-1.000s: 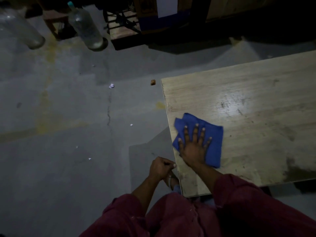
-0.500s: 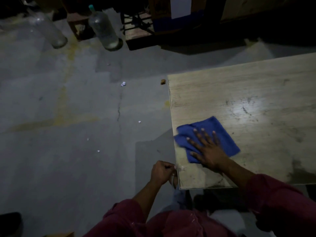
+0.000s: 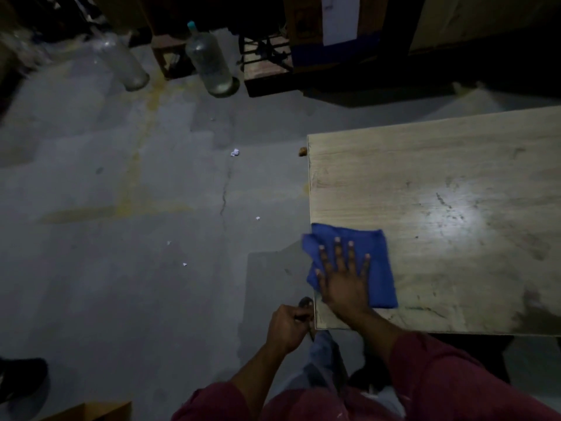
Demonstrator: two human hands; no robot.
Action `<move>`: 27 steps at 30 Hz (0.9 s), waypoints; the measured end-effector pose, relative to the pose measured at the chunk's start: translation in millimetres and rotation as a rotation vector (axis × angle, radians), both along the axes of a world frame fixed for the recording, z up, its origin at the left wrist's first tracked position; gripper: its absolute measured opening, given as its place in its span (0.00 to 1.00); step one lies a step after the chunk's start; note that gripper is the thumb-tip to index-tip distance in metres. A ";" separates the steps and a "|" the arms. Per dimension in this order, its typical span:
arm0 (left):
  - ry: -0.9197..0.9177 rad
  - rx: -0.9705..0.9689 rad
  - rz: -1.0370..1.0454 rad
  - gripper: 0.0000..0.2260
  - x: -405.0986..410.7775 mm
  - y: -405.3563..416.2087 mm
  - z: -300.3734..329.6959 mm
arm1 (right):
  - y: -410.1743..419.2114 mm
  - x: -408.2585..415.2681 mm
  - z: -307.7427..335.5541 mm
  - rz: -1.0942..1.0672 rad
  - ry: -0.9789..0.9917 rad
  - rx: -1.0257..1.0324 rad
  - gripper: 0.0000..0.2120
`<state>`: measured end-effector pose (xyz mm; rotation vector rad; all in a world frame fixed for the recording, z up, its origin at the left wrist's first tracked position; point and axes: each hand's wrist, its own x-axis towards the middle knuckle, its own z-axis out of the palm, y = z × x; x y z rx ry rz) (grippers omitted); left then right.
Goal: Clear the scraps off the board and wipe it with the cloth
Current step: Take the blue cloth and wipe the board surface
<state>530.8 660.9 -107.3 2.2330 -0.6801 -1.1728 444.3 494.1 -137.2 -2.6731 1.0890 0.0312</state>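
at the bottom of the frame, two arms in dark red sleeves (image 3: 449,387) reach upward from the wearer. the left hand (image 3: 287,328), lower centre, is curled into a loose fist just beside the near left corner of the board; a small dark thing shows at its fingertips, too dim to identify, and it is unclear whether the hand grips it. the right hand (image 3: 344,284) lies flat with fingers straight and spread, pressing a blue cloth (image 3: 379,268) onto the pale wooden board (image 3: 440,183). the cloth sits at the board's near left corner, one crumpled edge hanging slightly past the left side. the board fills the right of the frame, its surface smudged with dark marks and a bright glare patch at centre right. small white scraps (image 3: 234,152) dot the grey concrete floor (image 3: 121,284) at centre left. a small brown bit (image 3: 302,151) lies on the floor touching or just beside the board's far left corner. in the upper left, two clear plastic bottles (image 3: 209,60) stand on the floor.
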 end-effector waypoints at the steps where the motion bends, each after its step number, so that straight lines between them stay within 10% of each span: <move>1: 0.008 -0.002 0.010 0.17 -3.1 2.3 0.7 | 6.2 3.3 -0.7 0.093 -0.003 -0.001 0.31; 8: 0.039 -0.045 0.066 0.31 -16.1 8.9 11.2 | -11.6 -71.4 -12.2 0.532 -0.001 -0.060 0.29; 20: 0.107 -0.072 0.220 0.23 -52.3 16.8 25.1 | -1.4 -134.0 3.7 -0.498 -0.028 0.053 0.30; 27: 0.186 -0.036 0.477 0.19 -64.4 37.9 19.5 | 77.5 -76.3 -13.3 0.134 -0.108 0.047 0.29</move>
